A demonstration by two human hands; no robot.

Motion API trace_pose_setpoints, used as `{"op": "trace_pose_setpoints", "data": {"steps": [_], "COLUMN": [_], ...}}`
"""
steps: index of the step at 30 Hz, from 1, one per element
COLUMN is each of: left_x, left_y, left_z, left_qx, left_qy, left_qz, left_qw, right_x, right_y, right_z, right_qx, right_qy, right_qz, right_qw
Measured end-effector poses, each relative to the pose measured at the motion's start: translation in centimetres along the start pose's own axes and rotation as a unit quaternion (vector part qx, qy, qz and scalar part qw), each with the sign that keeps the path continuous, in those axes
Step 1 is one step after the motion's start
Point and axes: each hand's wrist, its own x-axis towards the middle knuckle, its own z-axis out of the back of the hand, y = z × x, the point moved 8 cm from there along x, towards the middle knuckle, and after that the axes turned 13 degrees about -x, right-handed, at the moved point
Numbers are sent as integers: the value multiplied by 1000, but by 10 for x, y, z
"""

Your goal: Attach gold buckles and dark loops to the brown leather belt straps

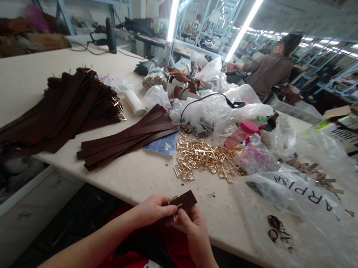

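Both of my hands meet at the table's near edge over my lap. My left hand [152,210] is closed on the end of a dark brown leather strap [185,199], where a small gold buckle sits. My right hand [194,226] pinches the same strap end from the right. A heap of gold metal buckles [203,157] lies on the table just beyond my hands. To the left of it lies a bundle of brown straps [126,140], and further left a larger pile of straps with buckles fitted [63,109].
A large clear plastic bag [301,221] covers the table's right side. Behind the buckles lie crumpled plastic bags [210,107], a pink-capped bottle [240,134] and a black cable [201,97]. Another person [269,67] works at the far side.
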Motion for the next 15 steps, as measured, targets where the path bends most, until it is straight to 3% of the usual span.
{"op": "trace_pose_setpoints", "data": {"steps": [3, 7, 11, 13, 15], "left_x": [-1, -2, -5, -8, -12], "left_y": [3, 5, 5, 4, 1], "left_z": [-4, -7, -9, -10, -12], "left_qx": [-36, -20, 58, 90, 96], "left_qy": [-6, -24, -38, -41, -35], "left_qz": [9, -19, -46, -55, -53], "left_qw": [999, 999, 997, 994, 993], "right_x": [-2, -15, -27, -26, -16], "right_y": [10, 25, 32, 31, 25], "right_z": [11, 19, 19, 20, 21], "right_qx": [-91, -238, -324, -328, -272], "right_qy": [-73, -160, -176, -159, -127], "right_qz": [63, 164, 246, 248, 191], "right_qw": [991, 944, 896, 898, 934]}}
